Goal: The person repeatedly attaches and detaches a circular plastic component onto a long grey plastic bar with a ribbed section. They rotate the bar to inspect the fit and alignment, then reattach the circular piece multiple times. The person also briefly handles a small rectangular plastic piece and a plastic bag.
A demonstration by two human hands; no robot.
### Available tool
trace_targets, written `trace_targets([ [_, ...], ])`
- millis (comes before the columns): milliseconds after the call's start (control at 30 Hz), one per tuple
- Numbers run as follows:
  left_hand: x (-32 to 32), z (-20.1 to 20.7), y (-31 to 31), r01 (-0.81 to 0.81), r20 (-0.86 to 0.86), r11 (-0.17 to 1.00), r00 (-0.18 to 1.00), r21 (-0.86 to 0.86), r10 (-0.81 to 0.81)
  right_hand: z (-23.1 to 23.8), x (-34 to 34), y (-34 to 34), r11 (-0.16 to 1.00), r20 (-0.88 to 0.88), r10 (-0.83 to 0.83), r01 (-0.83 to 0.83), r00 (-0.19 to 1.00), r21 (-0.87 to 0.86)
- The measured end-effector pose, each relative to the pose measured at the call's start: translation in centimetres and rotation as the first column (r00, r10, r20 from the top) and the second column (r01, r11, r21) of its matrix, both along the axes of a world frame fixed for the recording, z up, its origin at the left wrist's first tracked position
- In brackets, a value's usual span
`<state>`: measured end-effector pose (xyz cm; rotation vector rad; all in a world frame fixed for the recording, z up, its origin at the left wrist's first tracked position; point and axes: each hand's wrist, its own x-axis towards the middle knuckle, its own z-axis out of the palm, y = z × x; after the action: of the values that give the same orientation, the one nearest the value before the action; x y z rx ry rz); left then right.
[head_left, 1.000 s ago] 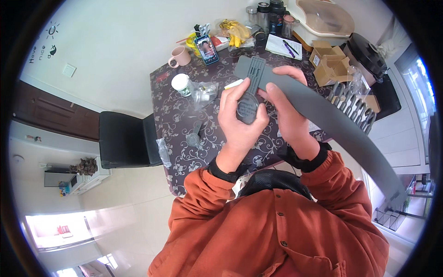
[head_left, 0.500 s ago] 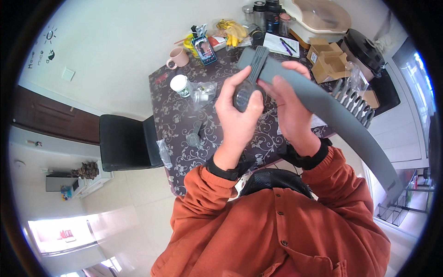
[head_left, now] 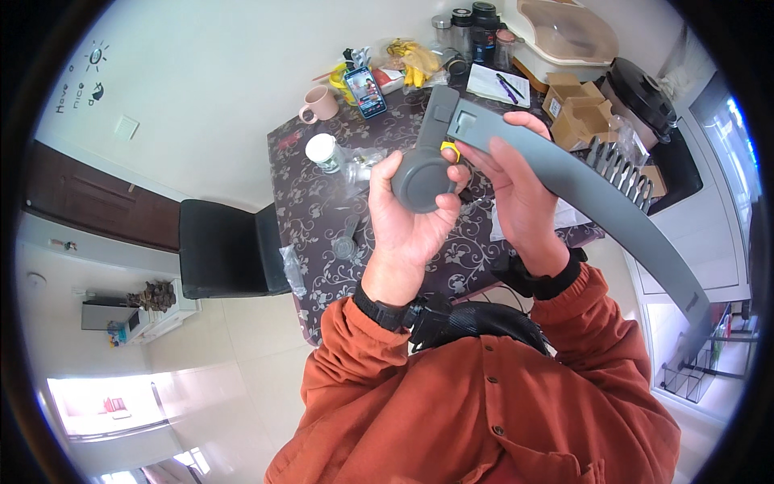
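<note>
My left hand [head_left: 401, 230] is closed round a dark grey plastic part [head_left: 422, 179] with a round, smooth disc and a flat arm. The disc faces up and the arm points away from me. A yellow patch shows beside the arm. My right hand [head_left: 518, 196] grips one end of a long, curved grey panel [head_left: 625, 222], with fingers behind it and the thumb in front. That end has a small square recess and lies against or close beside the arm; whether they are joined I cannot tell. A similar smaller grey part [head_left: 345, 244] lies on the patterned table [head_left: 322, 210].
Dark curved prongs [head_left: 622, 173] line the panel's far side. Behind stand a white tub [head_left: 322, 152], pink mug [head_left: 319, 105], phone [head_left: 366, 92], bananas [head_left: 418, 64], open notebook [head_left: 488, 85] and cardboard boxes [head_left: 582, 117]. A black chair [head_left: 228, 248] is at the left.
My left hand has turned the round part over, from its ribbed side to its smooth disc. The panel's held end now shows its recess. My right hand still grips the panel.
</note>
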<state>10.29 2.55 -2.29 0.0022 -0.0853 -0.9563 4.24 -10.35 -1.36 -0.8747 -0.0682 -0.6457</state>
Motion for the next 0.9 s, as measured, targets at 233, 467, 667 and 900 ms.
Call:
trace_targets([
  [233,-0.5,-1.5,3.0,-0.053,-0.016,0.998,0.999,-0.034,0.052,-1.6,0.5,0.3,0.984,0.008,0.172,-0.172,0.985,0.047],
  [467,-0.2,-7.8,9.9,-0.218,-0.071,0.972,0.972,0.082,0.224,-4.4,1.4,0.6,0.952,-0.034,0.297,-0.293,0.954,0.094],
  [667,-0.7,-16.8,13.1,-0.236,-0.17,0.885,0.93,0.4,0.325,-8.7,2.8,1.3,0.916,-0.132,0.381,-0.354,0.915,0.186],
  [900,-1.3,-25.7,15.4,0.021,-0.137,0.554,0.976,0.832,0.17,-15.0,3.5,1.4,0.924,-0.355,0.37,-0.301,0.859,0.237],
])
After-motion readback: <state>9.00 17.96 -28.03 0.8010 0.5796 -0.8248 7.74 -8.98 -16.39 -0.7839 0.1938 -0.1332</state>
